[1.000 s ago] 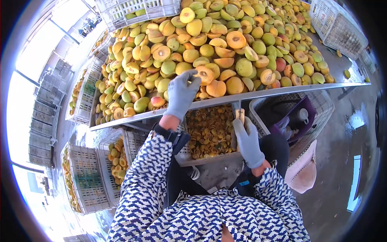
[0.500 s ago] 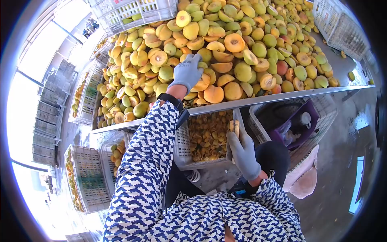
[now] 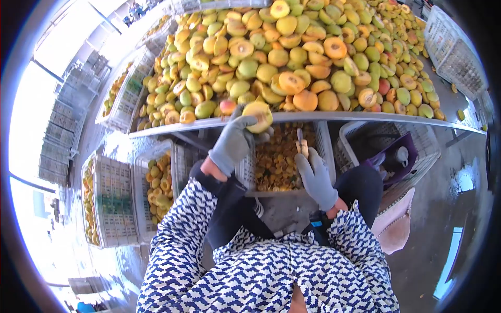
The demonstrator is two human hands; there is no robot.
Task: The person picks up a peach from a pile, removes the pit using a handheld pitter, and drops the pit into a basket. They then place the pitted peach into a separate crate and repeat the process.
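My gloved left hand (image 3: 232, 146) is closed on a peach half (image 3: 258, 117), its yellow cut face turned up, just in front of the metal table edge (image 3: 360, 115). In my gloved right hand (image 3: 317, 182) is a short pitting knife (image 3: 301, 145) with a pale wooden handle and a narrow metal end pointing away from me. The knife and peach half are apart. Between and below my hands, a white crate (image 3: 326, 148) holds brownish-yellow pits and scraps (image 3: 276, 167). A large heap of halved peaches (image 3: 308, 57) covers the table beyond.
Peach-filled crates stand at the left, including a white crate (image 3: 117, 201) near my side. Under the table to the right, another crate (image 3: 425, 151) holds a purple container (image 3: 399, 156). A white crate (image 3: 454, 52) sits on the table's far right. A pink cloth-like item (image 3: 395, 229) lies by my right leg.
My left hand has drawn back from the heap toward me and now holds a peach half. My right hand stays low with the knife. The view has shifted slightly.
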